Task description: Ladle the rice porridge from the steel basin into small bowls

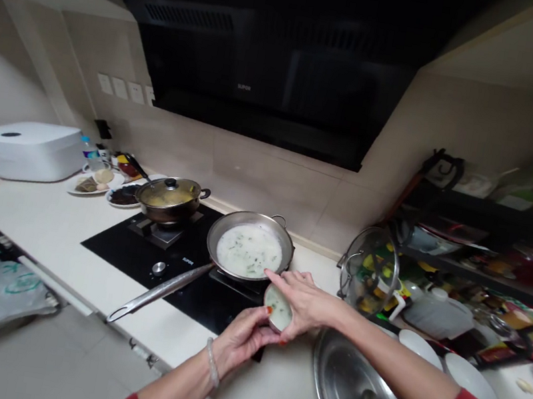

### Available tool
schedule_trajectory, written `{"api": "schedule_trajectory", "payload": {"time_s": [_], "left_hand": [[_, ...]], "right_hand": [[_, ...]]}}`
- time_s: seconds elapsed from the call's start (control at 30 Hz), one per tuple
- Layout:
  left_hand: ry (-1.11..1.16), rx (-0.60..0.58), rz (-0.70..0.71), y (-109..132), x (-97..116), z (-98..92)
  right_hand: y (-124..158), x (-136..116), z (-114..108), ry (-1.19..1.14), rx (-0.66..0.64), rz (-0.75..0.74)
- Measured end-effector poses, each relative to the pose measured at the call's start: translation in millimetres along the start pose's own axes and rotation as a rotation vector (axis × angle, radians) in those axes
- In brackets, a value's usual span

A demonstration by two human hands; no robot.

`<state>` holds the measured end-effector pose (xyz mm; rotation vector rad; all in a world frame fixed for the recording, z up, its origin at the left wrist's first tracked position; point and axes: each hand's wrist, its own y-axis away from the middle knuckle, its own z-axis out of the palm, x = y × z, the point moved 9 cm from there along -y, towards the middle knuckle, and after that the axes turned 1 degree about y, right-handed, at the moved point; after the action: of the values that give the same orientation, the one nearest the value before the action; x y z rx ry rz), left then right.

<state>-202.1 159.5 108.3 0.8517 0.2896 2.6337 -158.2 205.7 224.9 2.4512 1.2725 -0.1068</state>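
Both hands hold a small bowl (278, 308) tipped on its side beside the frying pan (250, 245), its inside smeared with pale batter and green bits. My left hand (241, 336) grips it from below with fingers curled. My right hand (304, 300) wraps over its top and right rim, one finger stretched toward the pan's edge. A white batter with green flecks fills the pan, which sits on the right burner of the black hob (146, 255). Its long steel handle (158, 292) points toward the counter's front edge.
A lidded pot (171, 200) sits on the left burner. Plates of food (97, 184) and a white rice cooker (26, 148) stand at the left. A glass lid (369, 270) stands upright at right, near a steel tray (357, 396) with a spoon, white bowls (468, 380) and a cluttered shelf.
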Motion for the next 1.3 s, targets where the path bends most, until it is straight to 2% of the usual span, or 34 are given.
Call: {"api": "schedule_trajectory", "payload": {"time_s": [0.07, 0.13, 0.2, 0.23, 0.3, 0.4, 0.43, 0.53, 0.63, 0.9, 0.97, 1.07, 1.17, 1.3], "left_hand": [[-0.010, 0.024, 0.011, 3.8, 20.5, 4.2], [-0.018, 0.070, 0.022, 7.2, 43.4, 5.0], [-0.030, 0.126, 0.039, 10.3, 68.8, 3.5], [-0.035, 0.157, 0.054, 11.7, 82.4, 1.9], [-0.039, 0.225, 0.098, 13.9, 110.7, -3.1], [-0.086, 0.284, 0.137, 12.5, 148.1, -9.6], [-0.110, 0.303, 0.141, 10.8, 158.5, -12.3], [-0.241, 0.380, 0.156, 3.9, 185.8, -22.0], [-0.460, 0.447, 0.177, -6.1, 206.5, -29.3], [-1.015, 0.576, 0.243, -37.2, 234.1, -40.1], [-1.200, 0.605, 0.274, -42.0, 241.8, -36.8], [-1.464, 0.612, 0.372, -44.3, 251.4, -22.3], [-1.706, 0.546, 0.508, -41.4, 250.2, -1.2], [-2.259, 0.318, 0.778, -32.5, 225.0, 34.5]], "right_hand": [[5.7, 3.6, -25.7, -0.088, 0.089, -0.005], [15.0, 18.6, -48.6, -0.165, 0.220, 0.012], [25.6, 46.3, -59.3, -0.217, 0.346, 0.074], [29.9, 64.1, -57.1, -0.235, 0.386, 0.129], [35.3, 104.9, -36.3, -0.264, 0.396, 0.294], [39.6, 162.2, 20.7, -0.228, 0.269, 0.614], [39.4, 174.0, 37.8, -0.227, 0.247, 0.670], [36.5, 194.8, 76.7, -0.226, 0.213, 0.776], [31.6, 203.5, 97.9, -0.213, 0.186, 0.829], [7.4, 219.3, 126.0, -0.207, 0.109, 0.852], [1.6, 222.8, 132.6, -0.213, 0.096, 0.845], [-4.2, 227.6, 141.5, -0.225, 0.084, 0.839], [-7.5, 231.4, 147.5, -0.241, 0.083, 0.827], [-11.7, 232.1, 149.6, -0.257, 0.099, 0.770]]}}
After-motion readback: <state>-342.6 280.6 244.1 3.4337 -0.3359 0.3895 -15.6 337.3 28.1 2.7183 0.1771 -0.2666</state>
